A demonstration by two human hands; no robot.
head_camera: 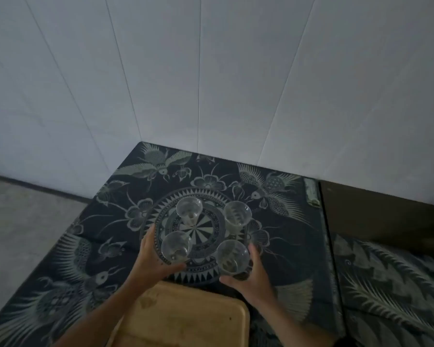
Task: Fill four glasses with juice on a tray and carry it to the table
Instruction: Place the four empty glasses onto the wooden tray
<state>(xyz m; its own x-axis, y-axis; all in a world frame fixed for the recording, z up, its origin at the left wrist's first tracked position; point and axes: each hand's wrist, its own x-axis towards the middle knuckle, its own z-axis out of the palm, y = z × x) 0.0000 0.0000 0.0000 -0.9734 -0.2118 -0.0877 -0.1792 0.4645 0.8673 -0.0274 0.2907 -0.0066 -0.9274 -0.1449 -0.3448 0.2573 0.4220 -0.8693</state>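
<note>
On the desk (pixel 298 246), our left hand (pixel 152 259) and right hand (pixel 251 276) grip the tray (pixel 198 194) rim, keeping four glasses (pixel 177 246) level.

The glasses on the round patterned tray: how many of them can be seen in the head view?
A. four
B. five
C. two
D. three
A: four clear glasses stand on the round tray, at far left, far right, near left and near right, while the left hand and the right hand hold the tray at its sides.
</note>
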